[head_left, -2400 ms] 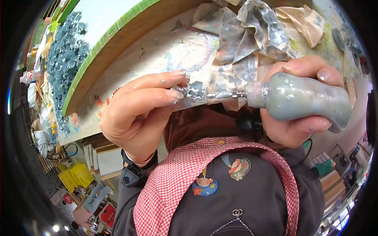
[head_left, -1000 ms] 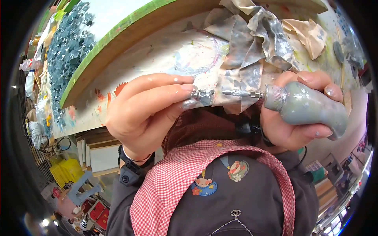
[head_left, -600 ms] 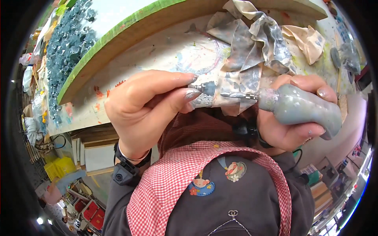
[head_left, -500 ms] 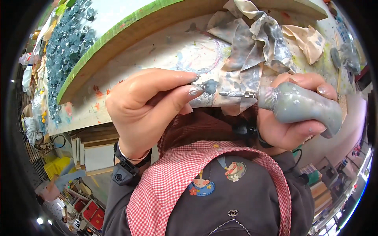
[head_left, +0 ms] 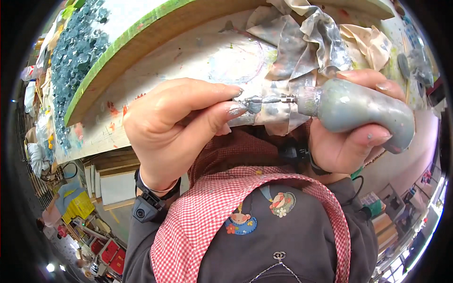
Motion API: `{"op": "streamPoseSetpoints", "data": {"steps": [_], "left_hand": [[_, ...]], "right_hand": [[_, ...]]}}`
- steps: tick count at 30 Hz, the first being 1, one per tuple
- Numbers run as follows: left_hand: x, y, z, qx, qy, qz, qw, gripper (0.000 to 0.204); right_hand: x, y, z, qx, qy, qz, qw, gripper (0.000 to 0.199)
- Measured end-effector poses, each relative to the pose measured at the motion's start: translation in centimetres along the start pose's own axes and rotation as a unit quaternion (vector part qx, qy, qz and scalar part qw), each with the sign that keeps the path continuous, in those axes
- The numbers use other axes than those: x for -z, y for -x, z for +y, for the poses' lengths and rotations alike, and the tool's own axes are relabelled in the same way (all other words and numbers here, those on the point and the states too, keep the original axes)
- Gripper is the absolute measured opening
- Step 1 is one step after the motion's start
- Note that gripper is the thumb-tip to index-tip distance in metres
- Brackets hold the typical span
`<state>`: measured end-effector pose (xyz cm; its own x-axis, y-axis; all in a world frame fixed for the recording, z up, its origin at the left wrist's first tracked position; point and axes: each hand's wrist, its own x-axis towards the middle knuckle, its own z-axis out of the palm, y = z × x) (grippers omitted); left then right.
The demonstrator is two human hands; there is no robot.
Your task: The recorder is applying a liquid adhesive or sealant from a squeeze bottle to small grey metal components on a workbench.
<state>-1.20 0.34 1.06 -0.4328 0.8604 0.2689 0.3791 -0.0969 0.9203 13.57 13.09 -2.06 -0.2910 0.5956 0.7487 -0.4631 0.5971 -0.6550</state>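
Between thumb and forefinger, my left hand point(head_left: 165, 118) pinches a small, thin blue-grey piece point(head_left: 255, 107); the fingertips cover part of it and are smeared with grey paint. My right hand point(head_left: 342, 148) is wrapped round a cloudy grey squeeze bottle point(head_left: 365, 111) that lies on its side in the grip. The bottle's ribbed collar and narrow grey-coated nozzle point(head_left: 271, 99) point left. In the picture the nozzle's tip overlaps the small piece, close to my left fingertips; whether they touch I cannot tell.
A green-edged wooden board point(head_left: 118, 56) curves across the paint-stained table point(head_left: 188, 66). Beyond it lies a heap of small blue-grey pieces point(head_left: 78, 59). Crumpled, paint-smeared cloths point(head_left: 302, 45) lie behind my hands, with a beige cloth point(head_left: 370, 45) to the right.
My right hand has moved the bottle slightly left and up, bringing its nozzle from a gap away to the small piece. My left hand keeps its pinch, nearly still.
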Motion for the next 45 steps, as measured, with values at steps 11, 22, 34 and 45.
{"op": "streamPoseSetpoints", "data": {"steps": [11,22,34,45], "left_hand": [[0.0,0.1,-0.2,-0.027,-0.01,-0.007,1.0,0.016],[0.3,0.4,-0.6,-0.138,-0.101,-0.025,0.985,0.024],[0.2,0.4,-0.7,-0.161,-0.098,-0.036,0.981,0.025],[0.1,0.3,-0.8,-0.169,-0.096,-0.03,0.98,0.029]], "right_hand": [[0.5,0.1,-0.3,-0.04,0.036,-0.017,0.998,0.048],[-0.1,0.8,0.7,0.058,0.112,0.101,0.987,0.052],[0.3,1.0,0.2,0.008,0.047,0.033,0.998,0.052],[0.3,1.0,0.0,0.005,0.041,0.033,0.999,0.053]]}}
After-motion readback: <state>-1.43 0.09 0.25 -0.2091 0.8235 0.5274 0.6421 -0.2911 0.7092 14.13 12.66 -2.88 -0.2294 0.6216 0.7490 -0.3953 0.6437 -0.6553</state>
